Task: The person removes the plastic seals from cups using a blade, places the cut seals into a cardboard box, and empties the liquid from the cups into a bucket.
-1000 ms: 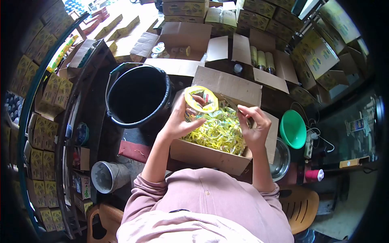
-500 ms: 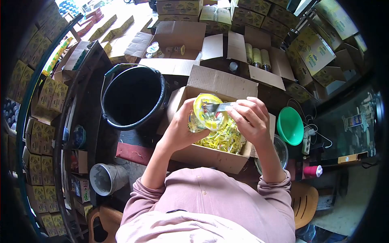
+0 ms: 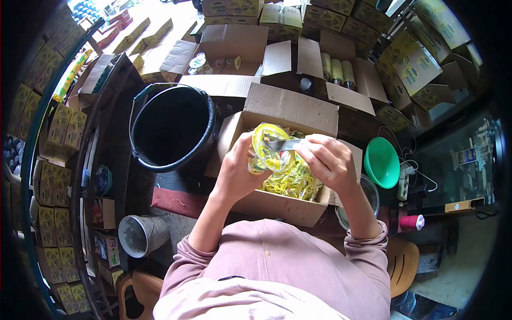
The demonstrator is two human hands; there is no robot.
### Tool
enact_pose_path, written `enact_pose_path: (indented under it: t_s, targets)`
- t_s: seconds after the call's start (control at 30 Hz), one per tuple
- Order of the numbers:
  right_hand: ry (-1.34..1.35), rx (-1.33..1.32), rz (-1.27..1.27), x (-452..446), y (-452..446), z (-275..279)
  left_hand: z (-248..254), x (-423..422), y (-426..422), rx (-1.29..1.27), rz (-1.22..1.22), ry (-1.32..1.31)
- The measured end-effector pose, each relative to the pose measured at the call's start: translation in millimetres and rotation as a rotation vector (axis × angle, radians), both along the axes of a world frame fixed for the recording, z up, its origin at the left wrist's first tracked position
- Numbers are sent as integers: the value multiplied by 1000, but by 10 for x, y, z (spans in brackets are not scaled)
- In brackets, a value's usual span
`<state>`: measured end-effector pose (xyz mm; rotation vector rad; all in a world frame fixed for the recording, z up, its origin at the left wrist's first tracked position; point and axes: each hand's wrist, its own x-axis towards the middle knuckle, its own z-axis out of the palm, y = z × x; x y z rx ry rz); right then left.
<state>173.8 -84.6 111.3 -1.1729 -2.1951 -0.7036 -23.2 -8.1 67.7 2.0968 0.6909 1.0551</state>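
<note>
My left hand (image 3: 238,169) is wrapped round a clear plastic cup-like piece (image 3: 269,140) with a yellow printed rim, tilted so the rim faces me. In my right hand (image 3: 332,161), a flat grey metal blade (image 3: 284,144) is pinched between thumb and fingers. Its tip lies at the inside of the yellow rim; whether it cuts or only touches I cannot tell. Both hands are above an open cardboard box (image 3: 285,209), which holds a heap of thin yellow and clear plastic strips (image 3: 293,181). My fingers cover part of the cup-like piece.
A large black bucket (image 3: 210,130) stands to the left of the box, with a grey-white bucket (image 3: 143,236) lower down. At the right are a green bowl (image 3: 382,163) and a pink thread spool (image 3: 412,222). Behind stand open cartons (image 3: 234,40), one with yellow-wrapped cylinders (image 3: 336,70).
The camera view has shifted slightly. Both hands keep their holds, and the cup-like piece and blade have shifted only a little, the rim tilting slightly.
</note>
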Motion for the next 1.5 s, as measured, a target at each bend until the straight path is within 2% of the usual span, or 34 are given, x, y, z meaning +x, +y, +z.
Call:
enact_pose_path:
  t_s: [0.17, 0.57, 0.77, 1.07, 1.17, 1.3, 1.4, 1.5]
  targets:
    - [19, -8, -4, -20, 10, 18, -9, 27, 16, 90, 18, 13]
    - [16, 20, 29, 33, 54, -53, 103, 44, -11, -100, -87, -31]
    - [141, 107, 46, 31, 105, -179, 72, 100, -25, -118, -107, -48]
    - [235, 25, 81, 60, 101, -272, 15, 178, -31, -233, -185, -43]
    - [248, -5, 74, 76, 114, -260, -13, 175, -46, -247, -282, 25]
    - [274, -17, 91, 113, 133, -328, -123, 198, 21, -423, -424, -87]
    - [276, -13, 96, 129, 140, -365, -71, 182, 18, -587, -528, -95]
    - [283, 8, 99, 133, 150, -390, -227, 165, 62, -692, -660, -80]
